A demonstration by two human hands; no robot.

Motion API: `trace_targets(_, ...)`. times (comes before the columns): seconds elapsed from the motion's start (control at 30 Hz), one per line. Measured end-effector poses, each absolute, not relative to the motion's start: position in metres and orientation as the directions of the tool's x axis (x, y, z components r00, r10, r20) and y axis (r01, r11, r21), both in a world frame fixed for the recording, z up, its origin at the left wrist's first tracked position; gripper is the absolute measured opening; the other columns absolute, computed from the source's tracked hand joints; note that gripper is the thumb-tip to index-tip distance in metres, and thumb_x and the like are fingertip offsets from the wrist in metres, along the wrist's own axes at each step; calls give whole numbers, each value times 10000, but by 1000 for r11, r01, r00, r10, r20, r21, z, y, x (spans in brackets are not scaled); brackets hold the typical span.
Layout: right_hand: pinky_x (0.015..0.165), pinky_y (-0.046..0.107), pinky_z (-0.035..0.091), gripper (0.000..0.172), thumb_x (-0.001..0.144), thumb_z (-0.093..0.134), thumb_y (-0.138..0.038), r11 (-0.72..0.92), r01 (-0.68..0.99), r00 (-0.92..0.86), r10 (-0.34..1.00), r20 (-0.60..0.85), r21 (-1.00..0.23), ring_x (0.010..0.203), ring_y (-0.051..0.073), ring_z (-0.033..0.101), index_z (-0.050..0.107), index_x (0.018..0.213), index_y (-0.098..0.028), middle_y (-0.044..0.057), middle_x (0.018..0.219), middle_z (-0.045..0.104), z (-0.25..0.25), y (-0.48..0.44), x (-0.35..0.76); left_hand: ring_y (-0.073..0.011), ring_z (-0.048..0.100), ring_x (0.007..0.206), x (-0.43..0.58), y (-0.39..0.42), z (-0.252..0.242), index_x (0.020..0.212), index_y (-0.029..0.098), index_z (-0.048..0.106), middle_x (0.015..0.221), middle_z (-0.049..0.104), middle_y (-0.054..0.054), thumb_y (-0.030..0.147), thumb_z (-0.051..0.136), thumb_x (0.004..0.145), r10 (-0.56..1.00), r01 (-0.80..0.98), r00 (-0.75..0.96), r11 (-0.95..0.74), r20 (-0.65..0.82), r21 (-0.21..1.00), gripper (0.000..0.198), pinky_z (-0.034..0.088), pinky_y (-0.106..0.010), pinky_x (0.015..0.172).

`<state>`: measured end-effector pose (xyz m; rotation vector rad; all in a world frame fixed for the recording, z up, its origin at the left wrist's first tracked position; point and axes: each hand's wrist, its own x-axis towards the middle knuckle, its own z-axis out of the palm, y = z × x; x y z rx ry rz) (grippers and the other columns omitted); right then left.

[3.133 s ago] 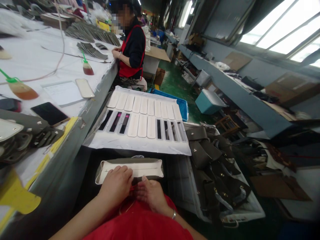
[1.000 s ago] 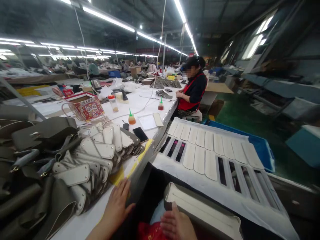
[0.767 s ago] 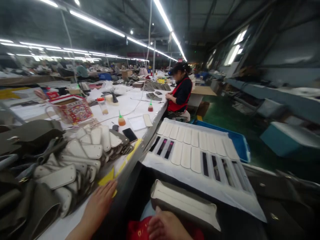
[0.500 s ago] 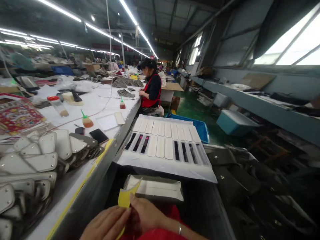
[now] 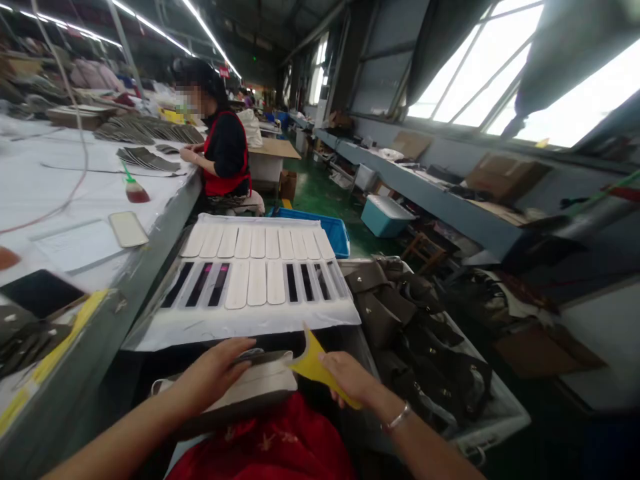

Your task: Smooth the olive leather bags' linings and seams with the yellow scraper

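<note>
My left hand (image 5: 213,373) rests on a flat olive and white leather bag piece (image 5: 253,390) that lies on my lap, fingers curled over its top edge. My right hand (image 5: 350,379) grips a yellow plastic scraper (image 5: 313,363), its pointed corner up, just right of the bag piece. A red apron (image 5: 270,447) covers my lap below both hands.
In front lies a white slotted board (image 5: 250,320) carrying several white strips (image 5: 257,280). A grey workbench (image 5: 100,313) runs along the left, with a phone (image 5: 40,293) and a glue bottle (image 5: 134,190). A bin of dark leather bags (image 5: 430,347) stands right. Ahead sits a person in a red apron (image 5: 223,160).
The view swung right, away from the bench. The yellow scraper passed into my right hand and my left hand moved onto the bag piece, which now lies tilted across my lap.
</note>
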<state>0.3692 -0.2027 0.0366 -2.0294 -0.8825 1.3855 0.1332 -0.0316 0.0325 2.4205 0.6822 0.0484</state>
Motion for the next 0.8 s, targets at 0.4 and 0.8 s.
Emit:
trace_targets(0.4, 603, 248, 346, 341, 869, 376, -413, -400, 869, 267, 874, -406, -290, 723, 159, 587, 612, 795, -178, 44, 781, 649, 9, -140, 387, -227, 542, 1053, 219, 18, -2, 1166, 225, 572, 1163, 606, 3, 427, 399, 845, -104, 537, 840, 20, -532, 844, 417, 361, -323, 961)
trace_targets(0.8, 649, 293, 336, 457, 914, 295, -409, -318, 902, 244, 934, -262, -292, 676, 154, 540, 606, 680, -169, 53, 686, 614, -8, -108, 375, -182, 477, 1136, 233, 26, -41, 1240, 239, 498, 1240, 545, -2, 538, 156, 888, -302, 407, 862, -63, -406, 911, 575, 271, -280, 1028)
